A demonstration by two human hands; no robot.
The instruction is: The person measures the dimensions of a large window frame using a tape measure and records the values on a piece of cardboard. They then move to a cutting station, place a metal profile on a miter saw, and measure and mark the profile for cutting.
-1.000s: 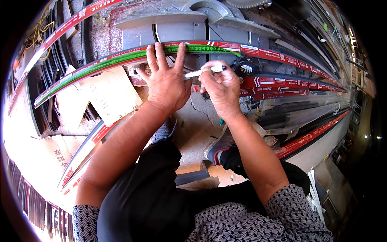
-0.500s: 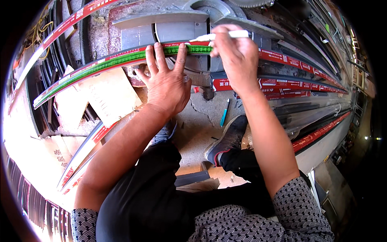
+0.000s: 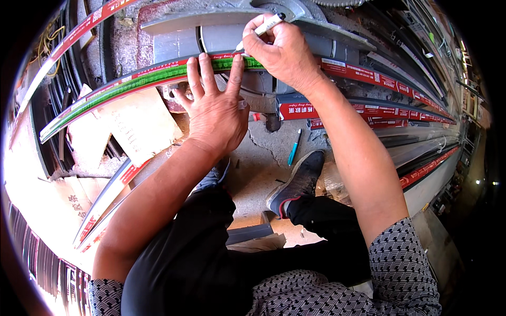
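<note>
A long profile strip (image 3: 363,75), covered in red printed film, runs from left to right across the far side. Along it lies a green tape measure (image 3: 150,79). My left hand (image 3: 217,118) presses down on the tape and strip with its fingers spread. Just right of those fingers, my right hand (image 3: 287,55) grips a white marker pen (image 3: 264,26) in a pinch. The pen slants down to the left, its tip at the strip's red face beside the tape. My right fingers hide part of the tape's right end.
Behind the strip stands a grey metal fence (image 3: 211,20), with a saw blade (image 3: 337,2) at the top edge. More red-filmed profiles (image 3: 363,109) lie at right. A teal pen (image 3: 294,147) rests on the floor near my shoe (image 3: 298,179). Cardboard (image 3: 139,124) lies at left.
My right hand has moved left and slightly up, and the marker pen has turned steeper with its tip now down at the strip. My left hand stays pressed on the tape.
</note>
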